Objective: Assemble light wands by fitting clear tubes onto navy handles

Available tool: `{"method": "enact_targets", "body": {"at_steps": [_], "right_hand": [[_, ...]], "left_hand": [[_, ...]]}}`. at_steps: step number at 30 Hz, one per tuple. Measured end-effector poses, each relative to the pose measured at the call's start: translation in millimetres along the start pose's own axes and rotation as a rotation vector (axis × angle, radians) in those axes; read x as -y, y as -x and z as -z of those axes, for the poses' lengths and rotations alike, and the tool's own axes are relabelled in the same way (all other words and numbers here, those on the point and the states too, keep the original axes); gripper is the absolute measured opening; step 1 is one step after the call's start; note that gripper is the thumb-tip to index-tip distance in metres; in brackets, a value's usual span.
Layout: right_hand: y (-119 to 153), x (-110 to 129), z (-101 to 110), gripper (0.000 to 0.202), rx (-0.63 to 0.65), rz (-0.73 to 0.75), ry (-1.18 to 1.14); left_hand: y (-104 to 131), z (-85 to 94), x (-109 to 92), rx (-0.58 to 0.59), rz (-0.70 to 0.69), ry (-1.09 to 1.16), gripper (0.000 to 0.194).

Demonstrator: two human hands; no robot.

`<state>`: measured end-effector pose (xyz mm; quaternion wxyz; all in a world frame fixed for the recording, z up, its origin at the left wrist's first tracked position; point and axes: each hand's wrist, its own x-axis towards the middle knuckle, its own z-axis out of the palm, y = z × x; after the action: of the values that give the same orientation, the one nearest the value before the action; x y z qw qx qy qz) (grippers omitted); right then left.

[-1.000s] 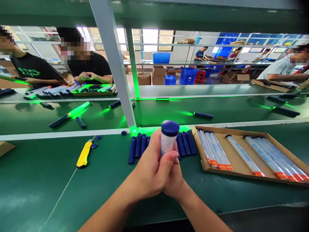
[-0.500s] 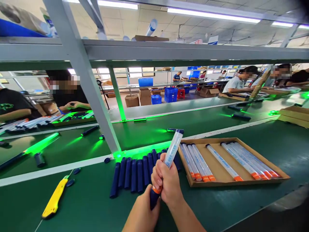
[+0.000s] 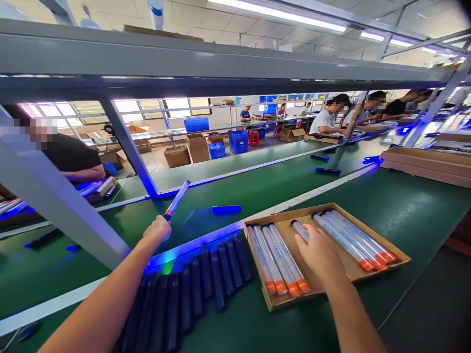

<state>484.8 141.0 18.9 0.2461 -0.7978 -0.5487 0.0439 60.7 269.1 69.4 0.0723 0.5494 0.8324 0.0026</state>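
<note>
My left hand [image 3: 158,230] is closed around the lower end of a light stick [image 3: 178,198], whose clear tube points up and away over the green conveyor. Over the open cardboard tray [image 3: 270,301], my right hand [image 3: 320,250] has thumb and fingers around a single clear tube [image 3: 300,231]; its dark cap shows, while the hand hides most of its length. More clear tubes with orange ends lie on both sides of it, such as the tubes [image 3: 279,255] at left. Dark blue handles [image 3: 217,279] lie in a row between my arms.
A slanted metal post [image 3: 73,196] stands left of my left arm, and a shelf beam [image 3: 221,59] crosses above. One dark handle [image 3: 226,209] lies on the conveyor. Another cardboard box [image 3: 423,164] is at right. Co-workers sit across the line.
My hands have parted. The left has carried the light stick forward and left, over the conveyor; the right has let go and moved onto a tube in the tray. The glow turned from green to blue.
</note>
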Motion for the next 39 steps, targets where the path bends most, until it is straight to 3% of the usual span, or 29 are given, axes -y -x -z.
{"method": "enact_targets", "body": {"at_steps": [2,4,8,12,16,20,23,25,28,31,35,39], "right_hand": [[-9,-37,-4,0.036,0.043,-0.038,0.241],[-12,-59,-13,0.030,0.096,-0.044,0.348],[-13,-69,-24,0.033,0.096,-0.044,0.228],[-7,-48,-5,0.046,-0.020,-0.128,-0.301],[24,-4,28,0.051,0.128,-0.228,-1.104],[59,52,43,0.045,0.249,-0.262,-1.667],[72,87,38,0.044,0.343,-0.288,-1.847],[79,109,31,0.043,0.363,-0.314,-1.892],[95,139,20,0.043,0.350,-0.330,-1.886],[116,166,14,0.042,0.388,-0.310,-1.883],[145,190,12,0.036,0.485,-0.277,-1.870],[164,199,12,0.030,0.590,-0.248,-1.872]], "left_hand": [[-19,-8.5,2,-0.016,0.027,-0.021,0.037],[-29,-18.8,-4,-0.046,-0.032,-0.024,0.039],[-37,-42.6,-40,-0.045,-0.368,0.062,0.045],[-38,-54.4,-66,0.014,-0.562,0.212,0.038],[-19,-36.5,-56,0.017,-0.589,0.421,0.029],[32,-2.9,-31,0.004,-0.599,0.748,0.035],[100,15.9,-8,0.084,-0.629,0.992,0.041],[156,19.0,6,0.220,-0.624,1.205,0.038],[235,4.3,22,0.577,-0.413,1.637,0.043],[289,-26.6,32,0.714,-0.193,1.681,0.050],[318,-58.3,49,0.790,-0.195,1.635,0.057],[326,-64.9,60,0.741,-0.302,1.575,0.053]]}}
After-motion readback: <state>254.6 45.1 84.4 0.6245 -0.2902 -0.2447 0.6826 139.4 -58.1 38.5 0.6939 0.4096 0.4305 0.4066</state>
